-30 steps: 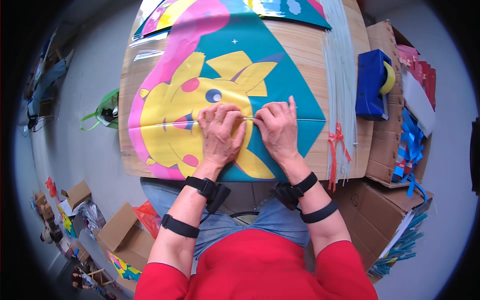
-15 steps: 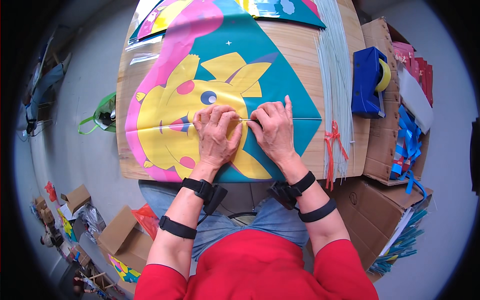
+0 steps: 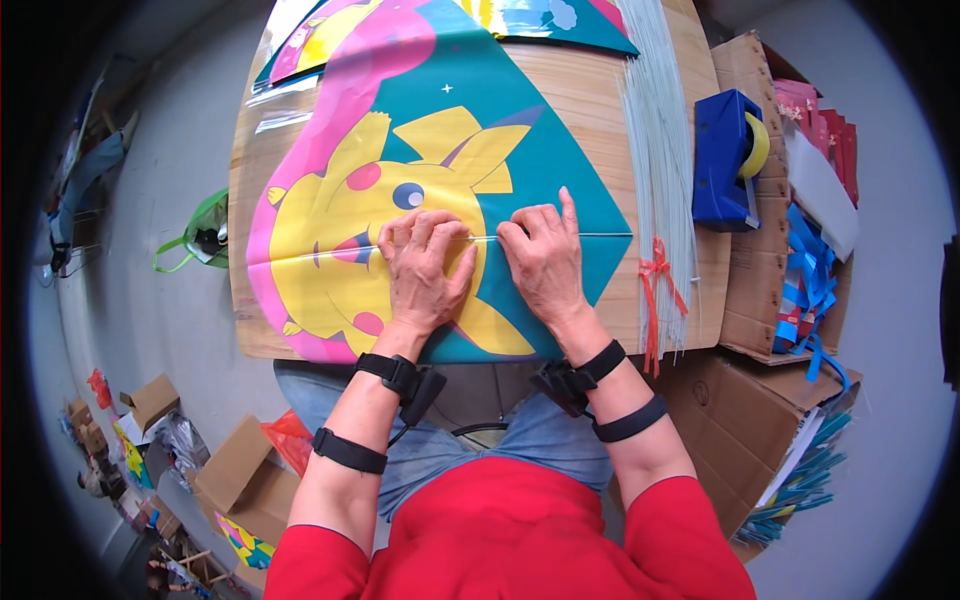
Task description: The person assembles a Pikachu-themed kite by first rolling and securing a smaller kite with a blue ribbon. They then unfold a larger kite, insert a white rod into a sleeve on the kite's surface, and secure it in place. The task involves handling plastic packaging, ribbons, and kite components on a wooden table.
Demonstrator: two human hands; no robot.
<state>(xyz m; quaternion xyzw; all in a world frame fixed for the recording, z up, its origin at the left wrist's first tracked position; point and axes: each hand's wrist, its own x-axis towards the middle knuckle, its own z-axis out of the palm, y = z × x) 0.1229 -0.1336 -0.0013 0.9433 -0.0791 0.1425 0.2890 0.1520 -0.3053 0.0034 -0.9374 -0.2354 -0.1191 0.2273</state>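
— Kite [image 3: 560, 190], teal with a yellow cartoon figure and a pink band, lies flat on the wooden counter [image 3: 590, 100], lower tip pointing toward the body. Thin pale rod [image 3: 480, 238] runs across its widest line, from the left fold out toward the right corner.

— Held how?

— Pressed down by both hands. Left hand [image 3: 425, 265] lies palm down, fingers spread and nearly flat over the rod on the yellow figure. Right hand [image 3: 545, 260] sits just beside it, fingers curled a little, tips pinching or pushing at the rod near the middle. Cannot tell whether the rod is gripped between fingertips or only pinned against the sheet.

— Best way to do this well?

— Probably: keep the rod on the crease, hold one hand still as an anchor, slide the other outward along the line, press evenly so the thin film does not wrinkle. Likely risk: rod bowing or slipping off the crease.

— Arm pose?

— Forearms come up from the lower edge and converge, wrists low near the counter's front edge, black straps on each wrist and forearm, red sleeves pushed back.

— Around it?

— Bundle of pale rods [image 3: 660, 150] just right of the kite, tied with a red ribbon [image 3: 655, 285]. Blue tape dispenser [image 3: 725, 160] beyond that, on cardboard boxes [image 3: 760, 300]. More kites [image 3: 540, 20] at the far edge. Green bag [image 3: 200, 235] on the floor to the left.
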